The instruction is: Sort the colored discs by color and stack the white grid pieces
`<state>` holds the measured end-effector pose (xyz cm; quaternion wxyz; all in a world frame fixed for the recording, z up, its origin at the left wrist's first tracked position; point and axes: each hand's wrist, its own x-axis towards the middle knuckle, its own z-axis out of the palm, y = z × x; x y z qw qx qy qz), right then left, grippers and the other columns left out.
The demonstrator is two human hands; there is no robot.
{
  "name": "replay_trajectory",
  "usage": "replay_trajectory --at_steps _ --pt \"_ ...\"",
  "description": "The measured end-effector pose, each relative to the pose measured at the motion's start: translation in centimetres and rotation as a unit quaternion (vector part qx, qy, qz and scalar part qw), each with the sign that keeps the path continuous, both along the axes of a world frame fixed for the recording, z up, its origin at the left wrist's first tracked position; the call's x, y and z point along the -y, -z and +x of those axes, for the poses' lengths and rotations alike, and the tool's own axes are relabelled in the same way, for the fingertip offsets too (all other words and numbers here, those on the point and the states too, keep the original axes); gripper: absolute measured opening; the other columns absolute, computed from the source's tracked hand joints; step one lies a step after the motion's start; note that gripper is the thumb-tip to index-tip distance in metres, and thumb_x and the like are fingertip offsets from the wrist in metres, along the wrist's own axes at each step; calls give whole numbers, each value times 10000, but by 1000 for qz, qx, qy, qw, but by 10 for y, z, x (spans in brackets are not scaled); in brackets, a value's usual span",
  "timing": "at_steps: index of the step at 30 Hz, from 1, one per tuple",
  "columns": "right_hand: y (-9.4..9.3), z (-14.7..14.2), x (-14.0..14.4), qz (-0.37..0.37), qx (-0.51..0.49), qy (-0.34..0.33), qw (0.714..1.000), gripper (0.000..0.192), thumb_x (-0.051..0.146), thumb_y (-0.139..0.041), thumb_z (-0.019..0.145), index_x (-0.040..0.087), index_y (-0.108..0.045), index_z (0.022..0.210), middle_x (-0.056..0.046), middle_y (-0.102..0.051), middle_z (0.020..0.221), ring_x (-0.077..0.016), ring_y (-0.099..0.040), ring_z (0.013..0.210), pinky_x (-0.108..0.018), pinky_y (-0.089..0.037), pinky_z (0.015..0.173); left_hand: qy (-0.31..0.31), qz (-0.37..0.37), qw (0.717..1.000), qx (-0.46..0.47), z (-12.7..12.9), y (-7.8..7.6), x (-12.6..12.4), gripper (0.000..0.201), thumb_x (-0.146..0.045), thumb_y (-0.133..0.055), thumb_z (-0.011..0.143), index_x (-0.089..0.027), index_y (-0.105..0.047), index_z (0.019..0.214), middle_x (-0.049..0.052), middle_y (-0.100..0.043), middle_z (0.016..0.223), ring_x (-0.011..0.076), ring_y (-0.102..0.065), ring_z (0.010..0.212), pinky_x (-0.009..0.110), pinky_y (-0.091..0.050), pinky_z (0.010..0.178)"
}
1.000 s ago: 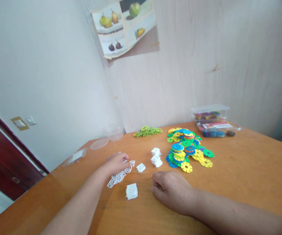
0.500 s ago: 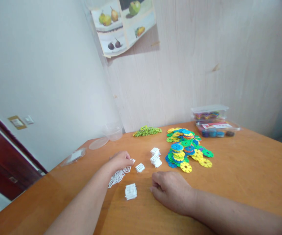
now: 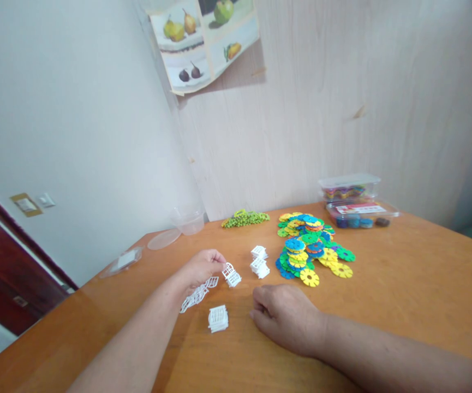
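Observation:
My left hand (image 3: 203,266) pinches a small white lattice piece (image 3: 228,267), shaped like a tiny window frame. That piece is tilted over a short stack of white pieces (image 3: 232,280); whether they touch is hard to tell. Under and beside my left wrist lies a loose spread of similar white lattice pieces (image 3: 193,299). A neat white stack (image 3: 218,318) sits closer to me, and two more stacks (image 3: 260,268) stand farther back to the right. My right hand (image 3: 287,316) rests on the table in a loose fist, with nothing seen in it.
Colourful notched discs (image 3: 310,277) are heaped at right of centre. Behind are a green bumpy bundle (image 3: 246,219), a clear tub (image 3: 189,221) with its lid (image 3: 164,239), and stacked clear boxes (image 3: 360,210). A plastic packet (image 3: 123,261) lies at the table's left edge.
My left hand has moved slightly right, bringing the white lattice piece from beside the short stack to above it. My right hand stays in place.

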<state>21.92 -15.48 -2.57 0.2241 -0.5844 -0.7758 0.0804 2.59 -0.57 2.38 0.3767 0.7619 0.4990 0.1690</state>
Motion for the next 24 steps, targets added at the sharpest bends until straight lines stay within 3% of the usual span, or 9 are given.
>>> replay_trajectory --at_steps 9,19,24 --pt "-1 0 -1 -1 -6 0 1000 154 318 -502 833 209 -530 728 13 -665 756 -117 -529 644 -271 -207 549 10 -36 999 7 8 13 4 185 -292 -642 673 -161 -604 798 -12 -602 674 83 -437 536 205 -282 492" --pt "1 0 -1 0 -4 2 1000 161 318 -498 842 206 -543 735 1 -663 752 -119 -528 633 -276 -199 550 5 21 1000 -4 10 12 6 149 -285 -604 701 -166 -596 791 -19 -582 656 90 -440 543 197 -313 497" --pt "1 0 -1 -7 -4 0 1000 155 313 -503 843 208 -542 737 6 -661 759 -119 -527 646 -273 -210 554 -1 94 996 -10 -7 8 -4 180 -314 -569 730 -160 -598 819 -14 -577 687 111 -499 604 209 -362 535"
